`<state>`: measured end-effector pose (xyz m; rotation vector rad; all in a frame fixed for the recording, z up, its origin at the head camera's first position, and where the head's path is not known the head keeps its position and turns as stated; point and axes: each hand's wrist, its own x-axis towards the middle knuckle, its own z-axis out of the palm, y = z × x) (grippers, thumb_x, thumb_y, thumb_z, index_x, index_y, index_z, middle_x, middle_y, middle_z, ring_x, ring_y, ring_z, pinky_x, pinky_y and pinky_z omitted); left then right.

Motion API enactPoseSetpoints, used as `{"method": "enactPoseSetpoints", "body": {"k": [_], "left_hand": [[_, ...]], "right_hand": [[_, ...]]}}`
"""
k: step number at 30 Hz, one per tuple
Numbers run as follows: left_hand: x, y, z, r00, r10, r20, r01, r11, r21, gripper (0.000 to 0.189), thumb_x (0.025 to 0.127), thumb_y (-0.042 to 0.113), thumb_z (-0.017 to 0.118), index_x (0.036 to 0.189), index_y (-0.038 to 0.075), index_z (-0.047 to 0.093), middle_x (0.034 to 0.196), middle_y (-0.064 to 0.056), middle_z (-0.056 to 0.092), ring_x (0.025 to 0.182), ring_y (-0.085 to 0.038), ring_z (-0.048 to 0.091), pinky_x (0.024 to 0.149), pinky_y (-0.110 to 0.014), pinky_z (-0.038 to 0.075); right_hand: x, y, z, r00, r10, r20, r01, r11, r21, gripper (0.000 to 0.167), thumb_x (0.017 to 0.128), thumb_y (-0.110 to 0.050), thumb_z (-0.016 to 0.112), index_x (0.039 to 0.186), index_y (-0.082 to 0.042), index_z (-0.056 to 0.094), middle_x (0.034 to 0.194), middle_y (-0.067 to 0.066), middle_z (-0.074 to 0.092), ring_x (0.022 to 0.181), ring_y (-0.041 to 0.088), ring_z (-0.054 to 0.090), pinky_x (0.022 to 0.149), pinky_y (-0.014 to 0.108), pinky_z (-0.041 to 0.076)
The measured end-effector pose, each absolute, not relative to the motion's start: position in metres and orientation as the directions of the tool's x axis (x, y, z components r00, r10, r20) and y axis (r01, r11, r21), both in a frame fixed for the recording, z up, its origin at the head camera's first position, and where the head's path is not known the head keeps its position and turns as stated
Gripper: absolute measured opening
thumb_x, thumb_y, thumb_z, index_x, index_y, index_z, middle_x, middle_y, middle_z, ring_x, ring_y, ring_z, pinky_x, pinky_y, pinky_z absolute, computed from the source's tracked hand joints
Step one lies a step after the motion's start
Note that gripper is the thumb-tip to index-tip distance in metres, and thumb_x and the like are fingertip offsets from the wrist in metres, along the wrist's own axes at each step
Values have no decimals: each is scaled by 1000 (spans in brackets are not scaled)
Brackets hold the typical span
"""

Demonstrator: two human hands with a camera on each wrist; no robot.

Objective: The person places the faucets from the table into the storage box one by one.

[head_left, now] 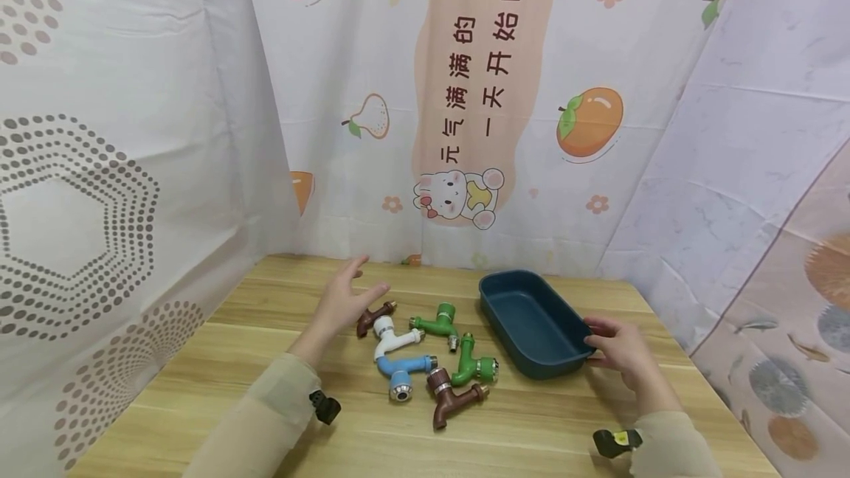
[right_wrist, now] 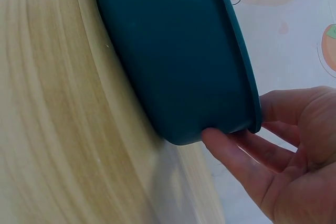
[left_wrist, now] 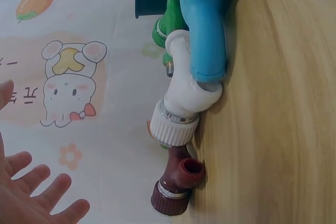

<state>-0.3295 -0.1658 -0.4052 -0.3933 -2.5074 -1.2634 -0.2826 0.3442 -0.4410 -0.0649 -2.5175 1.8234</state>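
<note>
My right hand (head_left: 620, 349) holds the right end of a dark teal rectangular basin (head_left: 546, 369). In the right wrist view the thumb lies against the basin's outer wall (right_wrist: 173, 61) and the fingers are at its rim. Over the left of the table my left hand (head_left: 341, 301) is open, fingers spread, holding nothing. It overlaps a brown faucet (head_left: 373, 318) in the head view. Beside that lie a white faucet (head_left: 393, 340), a blue faucet (head_left: 406, 366), two green faucets, one farther back (head_left: 434, 326) and one nearer (head_left: 468, 369), and a second brown faucet (head_left: 451, 400) in front.
The wooden table (head_left: 531, 434) ends at a printed curtain (head_left: 372, 190) behind, with more hanging cloth on the left (head_left: 133, 168) and right (head_left: 717, 168). Each wrist carries a black camera strap mount. The basin stands right of the faucets.
</note>
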Motion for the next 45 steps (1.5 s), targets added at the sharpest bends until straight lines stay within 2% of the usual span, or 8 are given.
{"method": "enactPoseSetpoints", "body": {"k": [7, 13, 18, 24, 39, 45], "left_hand": [[-329, -159, -407, -909, 117, 399, 394, 552, 735, 81, 92, 49, 72, 156, 12, 39, 159, -15, 38, 134, -40, 47, 99, -63, 45], [-328, -153, -408, -911, 127, 393, 395, 545, 739, 79, 91, 51, 73, 154, 14, 43, 158, -12, 40, 134, -37, 48, 99, -61, 46], [-328, -150, -409, -908, 123, 401, 398, 556, 730, 76, 92, 46, 74, 154, 15, 43, 158, -11, 40, 134, -37, 48, 100, -62, 45], [-330, -153, -410, -905, 122, 408, 400, 574, 715, 77, 92, 48, 73, 153, 13, 43, 158, -12, 40, 133, -38, 49, 99, -63, 45], [-336, -162, -416, -946, 74, 315, 294, 601, 743, 81, 90, 49, 74, 156, 16, 40, 157, -15, 39, 133, -41, 47, 97, -59, 48], [-340, -167, -424, -960, 52, 276, 251, 602, 758, 82, 91, 44, 75, 156, 13, 38, 157, -18, 37, 135, -42, 45, 100, -59, 46]], "right_hand": [[-282, 343, -440, -998, 62, -8, 28, 321, -947, 54, 95, 9, 58, 145, 17, 39, 143, 44, 39, 107, 32, 64, 79, 50, 59], [-281, 343, -441, -998, 68, -14, 36, 334, -942, 53, 96, 9, 57, 145, 17, 39, 142, 43, 41, 104, 29, 64, 79, 49, 59], [-281, 344, -441, -998, 61, -8, 28, 334, -942, 52, 96, 9, 56, 145, 18, 39, 140, 43, 43, 105, 31, 64, 79, 49, 59], [-281, 344, -442, -998, 62, -5, 26, 343, -939, 53, 96, 9, 57, 145, 17, 40, 140, 43, 43, 106, 33, 64, 79, 49, 59], [-280, 343, -441, -998, 60, 1, 19, 334, -943, 53, 95, 8, 57, 144, 18, 40, 137, 44, 45, 103, 31, 65, 78, 48, 59], [-279, 343, -440, -998, 57, -4, 22, 326, -945, 53, 95, 9, 57, 144, 18, 39, 136, 44, 45, 101, 31, 65, 78, 49, 59]]}}
